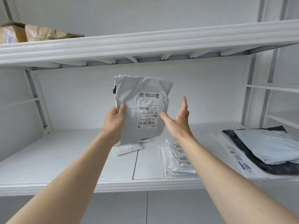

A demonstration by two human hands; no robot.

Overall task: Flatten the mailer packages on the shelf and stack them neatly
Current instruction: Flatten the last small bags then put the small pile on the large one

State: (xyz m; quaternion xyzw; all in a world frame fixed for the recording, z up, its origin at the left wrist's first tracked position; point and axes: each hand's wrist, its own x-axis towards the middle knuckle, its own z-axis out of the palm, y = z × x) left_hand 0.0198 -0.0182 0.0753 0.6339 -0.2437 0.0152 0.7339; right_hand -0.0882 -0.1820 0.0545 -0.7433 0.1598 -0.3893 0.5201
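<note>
Head view: we hold a crumpled grey plastic mailer bag with a white shipping label [142,109] upright above the white shelf board [80,159]. Our left hand [114,120] pinches its left edge, thumb in front. Our right hand [178,120] is spread, fingers [184,102] just beside its right edge.

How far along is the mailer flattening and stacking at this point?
Partly done. Two flat piles already lie on the shelf: the clear mailers and the larger stack at right. In hand: the left hand holds up a grey mailer, the right hand open beside it. Left: a small white mailer beneath it.
</note>
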